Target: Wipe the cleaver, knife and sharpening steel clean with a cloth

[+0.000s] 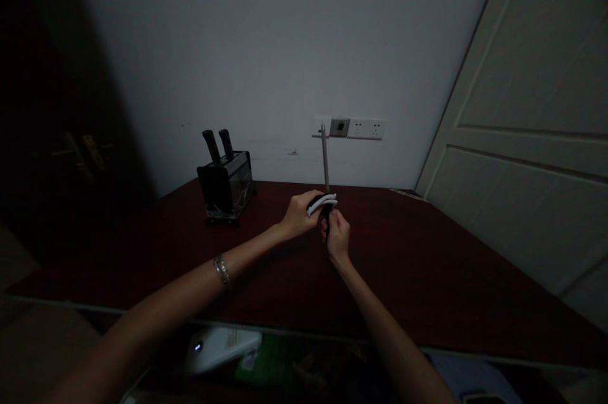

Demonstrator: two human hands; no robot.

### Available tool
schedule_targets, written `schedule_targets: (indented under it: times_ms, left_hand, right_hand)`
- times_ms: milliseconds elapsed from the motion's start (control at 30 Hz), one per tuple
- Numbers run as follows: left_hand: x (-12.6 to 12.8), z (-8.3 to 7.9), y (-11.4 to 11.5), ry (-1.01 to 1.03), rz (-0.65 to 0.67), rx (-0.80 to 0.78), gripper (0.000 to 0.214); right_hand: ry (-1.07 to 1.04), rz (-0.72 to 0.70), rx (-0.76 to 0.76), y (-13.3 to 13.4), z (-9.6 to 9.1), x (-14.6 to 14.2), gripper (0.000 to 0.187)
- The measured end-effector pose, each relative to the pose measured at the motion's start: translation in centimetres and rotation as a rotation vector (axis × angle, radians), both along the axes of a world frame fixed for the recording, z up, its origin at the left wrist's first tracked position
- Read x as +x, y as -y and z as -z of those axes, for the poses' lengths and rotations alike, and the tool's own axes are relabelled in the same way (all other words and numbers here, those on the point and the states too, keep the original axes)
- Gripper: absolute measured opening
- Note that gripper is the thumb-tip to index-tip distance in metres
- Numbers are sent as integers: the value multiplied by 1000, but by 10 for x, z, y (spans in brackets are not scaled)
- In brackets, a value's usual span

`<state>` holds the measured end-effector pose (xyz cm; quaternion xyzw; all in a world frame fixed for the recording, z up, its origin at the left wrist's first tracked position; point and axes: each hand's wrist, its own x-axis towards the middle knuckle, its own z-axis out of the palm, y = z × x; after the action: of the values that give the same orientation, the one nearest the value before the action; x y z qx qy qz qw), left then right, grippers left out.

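Observation:
In the head view, a slim grey metal rod stands nearly upright above both hands. Whether it is a sharpening steel or a knife seen edge-on, I cannot tell. My right hand is closed round its dark handle below. Just above and to the left, my left hand grips a curved black-and-white piece beside the rod's base. Its exact kind is unclear, and dim light hides where it meets the rod. Both hands are over the dark red tabletop.
A black knife block with two black-handled knives stands at the left rear. Wall sockets are behind the hands. A panelled door borders the right side. Below the front edge lie a white device and a green packet.

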<state>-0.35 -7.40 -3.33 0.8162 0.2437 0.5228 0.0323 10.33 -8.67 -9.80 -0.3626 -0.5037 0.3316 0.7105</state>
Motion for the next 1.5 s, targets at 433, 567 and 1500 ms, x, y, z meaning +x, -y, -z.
schedule_targets:
  times_ms: [433, 567, 1500]
  left_hand:
    - [-14, -24, -7, -9, 18, 14, 15]
    - [-24, -31, -18, 205, -91, 18, 13]
    - [-4, 9, -5, 27, -42, 161, 19]
  right_hand:
    - [-49, -218, -61, 1, 1, 2, 36]
    - [-47, -254, -38, 0, 1, 1, 30]
    - [153, -16, 119, -8, 4, -3, 25]
